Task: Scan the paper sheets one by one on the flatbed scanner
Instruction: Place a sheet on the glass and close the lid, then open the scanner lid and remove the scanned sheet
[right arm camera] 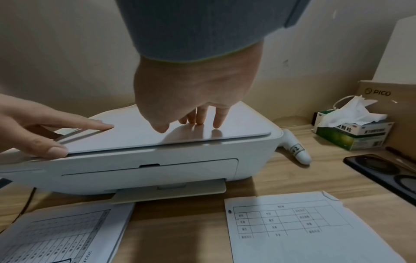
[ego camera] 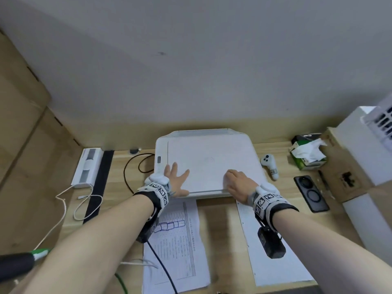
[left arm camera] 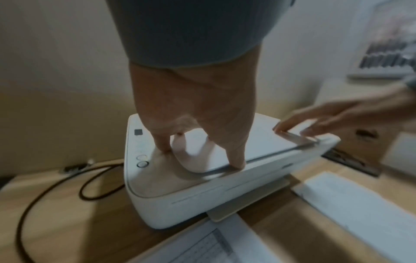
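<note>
Head view: the scanner (ego camera: 209,164) sits at the back of the desk (ego camera: 118,179) against the wall, its lid (ego camera: 212,158) down. The left hand (ego camera: 175,181) lies on the lid's near left corner, fingers spread and straight. The right hand (ego camera: 236,184) rests on the near right part, fingertips (right arm camera: 217,122) touching the lid, holding nothing. Two printed sheets lie in front: one (ego camera: 177,238) at the left, one (right arm camera: 292,224) with a table at the right. Right of the scanner lie a white controller (ego camera: 269,165) labelled "92", a tissue box (right arm camera: 353,131), a phone (ego camera: 310,193) and a carton (right arm camera: 378,99) marked "PICO".
</note>
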`<state>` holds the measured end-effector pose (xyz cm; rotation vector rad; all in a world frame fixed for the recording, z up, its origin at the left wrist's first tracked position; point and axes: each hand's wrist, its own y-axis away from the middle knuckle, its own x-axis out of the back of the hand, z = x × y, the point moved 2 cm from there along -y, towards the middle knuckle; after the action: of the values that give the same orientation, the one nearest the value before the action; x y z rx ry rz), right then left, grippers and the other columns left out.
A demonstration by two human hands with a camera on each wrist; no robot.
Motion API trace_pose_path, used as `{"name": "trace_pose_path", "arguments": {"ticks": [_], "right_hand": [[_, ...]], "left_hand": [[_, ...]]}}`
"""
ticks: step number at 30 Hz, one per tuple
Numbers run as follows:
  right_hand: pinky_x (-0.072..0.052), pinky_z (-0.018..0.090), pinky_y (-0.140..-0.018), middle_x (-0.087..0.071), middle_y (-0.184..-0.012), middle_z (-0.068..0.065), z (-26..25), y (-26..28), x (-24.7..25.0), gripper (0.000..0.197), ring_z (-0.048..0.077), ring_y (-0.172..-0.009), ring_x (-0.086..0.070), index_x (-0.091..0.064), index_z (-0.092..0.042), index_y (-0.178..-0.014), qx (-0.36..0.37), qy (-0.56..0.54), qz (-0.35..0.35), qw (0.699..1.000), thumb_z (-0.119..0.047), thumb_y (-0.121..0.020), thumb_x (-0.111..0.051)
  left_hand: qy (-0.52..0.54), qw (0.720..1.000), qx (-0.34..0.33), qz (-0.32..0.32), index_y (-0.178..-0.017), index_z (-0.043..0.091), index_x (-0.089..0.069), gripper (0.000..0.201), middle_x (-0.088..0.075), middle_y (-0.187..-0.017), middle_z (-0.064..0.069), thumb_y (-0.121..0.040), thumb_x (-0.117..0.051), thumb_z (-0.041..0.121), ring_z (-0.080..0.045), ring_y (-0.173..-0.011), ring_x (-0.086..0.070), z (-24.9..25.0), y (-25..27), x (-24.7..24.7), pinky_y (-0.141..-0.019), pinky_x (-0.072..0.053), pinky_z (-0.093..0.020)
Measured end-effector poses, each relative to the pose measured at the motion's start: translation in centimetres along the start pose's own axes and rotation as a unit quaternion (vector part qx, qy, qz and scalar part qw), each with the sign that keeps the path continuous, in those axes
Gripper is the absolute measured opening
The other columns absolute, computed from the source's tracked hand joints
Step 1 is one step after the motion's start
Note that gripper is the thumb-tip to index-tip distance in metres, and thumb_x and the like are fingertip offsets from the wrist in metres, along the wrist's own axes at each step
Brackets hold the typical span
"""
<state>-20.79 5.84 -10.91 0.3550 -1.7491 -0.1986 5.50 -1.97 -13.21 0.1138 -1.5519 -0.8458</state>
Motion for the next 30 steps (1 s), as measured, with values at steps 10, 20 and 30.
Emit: {"name": "trace_pose_path", "arguments": {"ticks": [10,20,30], "right_hand": [[-0.047,0.038,-0.077,-0.048,-0.129,0.0,-2.1,0.3,5.4,0.04,0.025,-0.111,-0.058,-0.049,-0.027,-0.134,-0.027,0.077,0.072,0.994,-0.048,-0.104,-0.032],[-0.047,0.04,-0.07,-0.057,-0.105,0.004,-3.6,-3.7,17.8,0.036,0.032,-0.093,-0.062,-0.055,-0.02,-0.102,-0.04,0.027,0.314,0.948,-0.043,-0.105,-0.028],[-0.047,0.044,-0.095,-0.043,-0.139,0.012,-2.4,-11.0,18.4,0.054,0.032,-0.119,-0.045,-0.031,-0.008,-0.15,0.015,-0.056,0.335,0.94,-0.027,-0.101,-0.044]], "left_hand": [[-0.198,0.931,-0.227,0.207,-0.125,0.018,-0.048,0.049,-0.057,-0.128,-0.003,-0.092,-0.044,0.054,-0.024,-0.11,-0.054,0.0,4.2,6.6,-0.075,-0.052,-0.039],[0.011,0.957,0.059,0.284,-0.078,0.019,-0.06,0.072,-0.066,-0.085,-0.005,-0.084,-0.028,0.082,-0.029,-0.081,-0.061,-3.7,3.9,18.6,-0.067,-0.045,-0.033],[0.485,0.791,0.105,0.358,-0.114,0.013,-0.048,0.061,-0.061,-0.11,-0.008,-0.082,-0.058,0.063,-0.03,-0.1,-0.06,-3.7,-2.8,19.9,-0.086,-0.049,-0.041]]}}
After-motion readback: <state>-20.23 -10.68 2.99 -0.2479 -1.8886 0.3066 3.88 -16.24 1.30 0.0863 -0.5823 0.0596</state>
